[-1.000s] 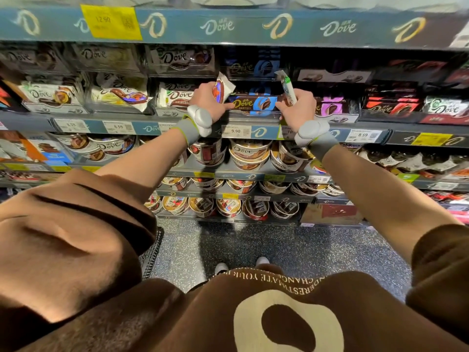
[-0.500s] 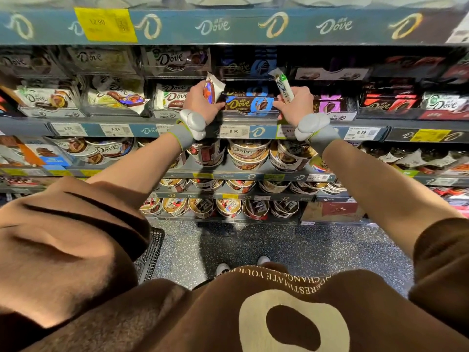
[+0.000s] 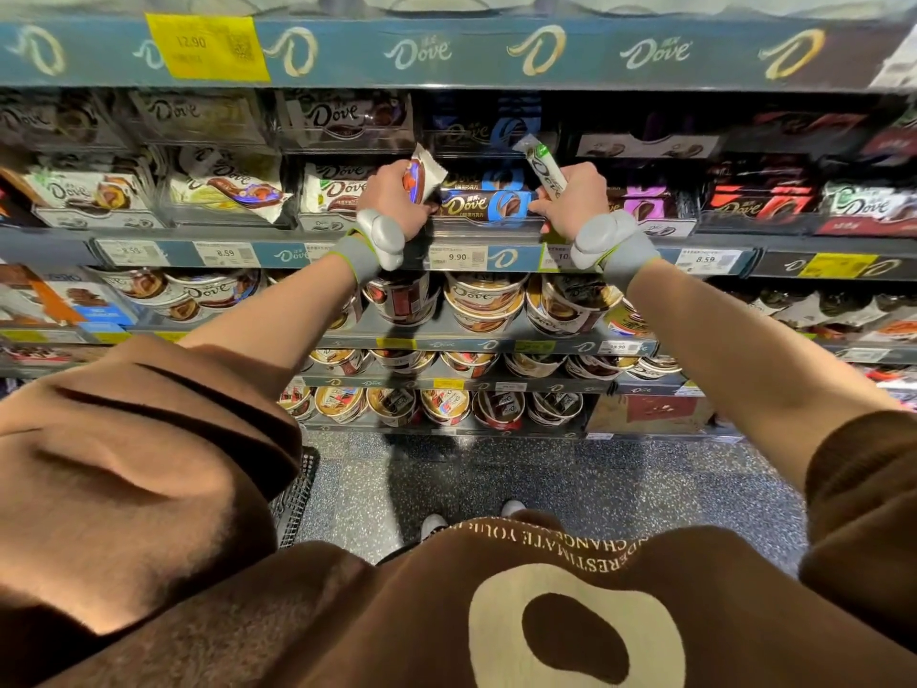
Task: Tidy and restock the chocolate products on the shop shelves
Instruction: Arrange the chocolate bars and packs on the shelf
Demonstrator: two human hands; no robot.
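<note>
Head view: both arms reach forward to the second shelf of a chocolate display.
Left hand: the left hand (image 3: 392, 198) has its fingers curled round a white-wrapped bar (image 3: 422, 173) that sticks up from the fist, and sits at the left end of the blue bar.
Right hand: the right hand (image 3: 570, 198) grips a green-and-white bar (image 3: 545, 166), tilted up and to the left, and sits at the right end of the blue bar.
Blue bar: the brown-and-blue Dove bar (image 3: 489, 205) lies flat on its stack at the front of the shelf, between the two hands.
Shelf: the shelf edge (image 3: 496, 258) below it carries a 9.90 price tag (image 3: 457, 257).
Wrists: a grey wristband (image 3: 369, 248) on each.
Lower shelves: rows of round Dove tubs (image 3: 484, 302).
Floor: speckled floor (image 3: 595, 489), with a wire basket (image 3: 295, 499) by the left sleeve.
</note>
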